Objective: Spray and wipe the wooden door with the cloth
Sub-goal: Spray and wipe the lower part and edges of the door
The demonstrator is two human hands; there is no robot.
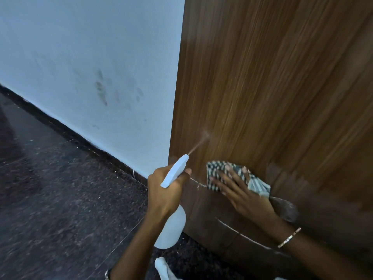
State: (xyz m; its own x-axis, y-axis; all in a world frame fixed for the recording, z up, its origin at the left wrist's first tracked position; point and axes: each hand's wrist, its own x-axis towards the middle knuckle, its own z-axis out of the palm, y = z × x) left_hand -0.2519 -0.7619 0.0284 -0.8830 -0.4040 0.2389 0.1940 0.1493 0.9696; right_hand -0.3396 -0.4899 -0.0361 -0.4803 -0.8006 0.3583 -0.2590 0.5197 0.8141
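The brown wooden door (pixel 272 87) fills the right half of the view. My left hand (pixel 163 190) grips a white spray bottle (pixel 173 225) by its neck, a finger on the trigger. A thin mist leaves the nozzle and lands on the door's lower part. My right hand (pixel 238 190) presses a checked dark-and-white cloth (pixel 220 168) flat against the door low down, fingers spread straight over it. Part of the cloth bunches out beside my thumb.
A pale blue wall (pixel 90 67) with dark smudges meets the door's left edge. Dark speckled floor tiles (pixel 60 199) spread out at lower left. A white object (pixel 163 267) lies on the floor below the bottle.
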